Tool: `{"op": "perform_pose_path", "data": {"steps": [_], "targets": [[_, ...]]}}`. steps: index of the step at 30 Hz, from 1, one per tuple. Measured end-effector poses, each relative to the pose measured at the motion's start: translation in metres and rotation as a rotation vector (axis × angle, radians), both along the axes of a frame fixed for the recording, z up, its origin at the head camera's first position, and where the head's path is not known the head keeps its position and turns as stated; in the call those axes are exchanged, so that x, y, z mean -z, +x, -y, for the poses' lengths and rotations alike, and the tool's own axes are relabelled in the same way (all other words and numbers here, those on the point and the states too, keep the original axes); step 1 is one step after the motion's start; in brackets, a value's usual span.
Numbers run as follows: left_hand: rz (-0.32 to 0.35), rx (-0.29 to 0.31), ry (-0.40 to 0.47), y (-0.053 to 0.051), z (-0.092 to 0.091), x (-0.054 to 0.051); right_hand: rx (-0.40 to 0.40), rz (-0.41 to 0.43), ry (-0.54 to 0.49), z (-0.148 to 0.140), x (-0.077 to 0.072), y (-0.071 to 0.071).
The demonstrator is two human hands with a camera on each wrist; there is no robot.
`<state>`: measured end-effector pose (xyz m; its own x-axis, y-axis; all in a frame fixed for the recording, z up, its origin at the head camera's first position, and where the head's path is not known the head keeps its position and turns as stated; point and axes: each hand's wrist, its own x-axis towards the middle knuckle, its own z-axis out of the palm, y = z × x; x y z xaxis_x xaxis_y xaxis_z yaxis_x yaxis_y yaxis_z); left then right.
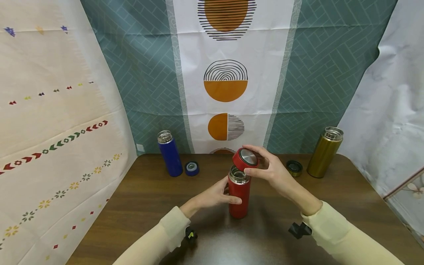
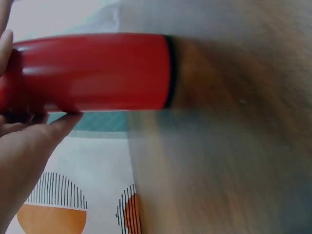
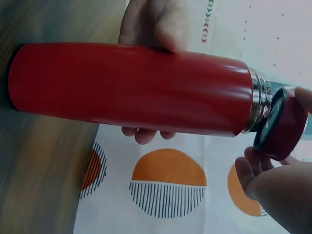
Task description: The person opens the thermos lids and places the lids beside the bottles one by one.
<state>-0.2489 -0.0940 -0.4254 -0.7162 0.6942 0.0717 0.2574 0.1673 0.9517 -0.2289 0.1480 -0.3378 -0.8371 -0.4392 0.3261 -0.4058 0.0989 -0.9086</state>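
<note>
A red thermos bottle with a bare steel threaded neck stands in the middle of the wooden table. My left hand grips its body from the left, thumb across the front. In the right wrist view the same bottle shows left fingers wrapped round it. Just above the bottle's mouth, my right hand holds the red lid by its rim, fingers and thumb on opposite sides. The lid is tilted, its steel top facing me. Its dark inner side is right by the neck; whether they touch, I cannot tell.
A blue bottle without its lid stands back left, a blue lid beside it. Back right stands an open gold bottle, with its gold lid lying to its left. A patterned cloth hangs behind the table.
</note>
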Motion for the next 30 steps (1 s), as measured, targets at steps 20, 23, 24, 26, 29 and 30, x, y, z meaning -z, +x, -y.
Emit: {"op": "perform_pose_path", "data": {"steps": [20, 23, 24, 26, 29, 30], "targets": [[-0.077, -0.594, 0.22, 0.014, 0.028, -0.009, 0.173, -0.05, -0.009, 0.007, 0.008, -0.008], [-0.106, -0.674, 0.236, 0.019, 0.035, -0.011, 0.196, -0.057, 0.031, 0.013, 0.011, -0.011], [-0.127, -0.707, 0.23, 0.02, 0.037, -0.012, 0.197, -0.054, 0.038, 0.015, 0.012, -0.013], [-0.183, -0.777, 0.218, 0.022, 0.042, -0.013, 0.202, -0.041, 0.055, 0.019, 0.015, -0.015], [-0.262, -0.889, 0.212, 0.024, 0.051, -0.015, 0.191, -0.005, 0.055, 0.028, 0.018, -0.019], [-0.283, -0.929, 0.213, 0.024, 0.054, -0.015, 0.184, 0.012, 0.046, 0.032, 0.019, -0.02]]}}
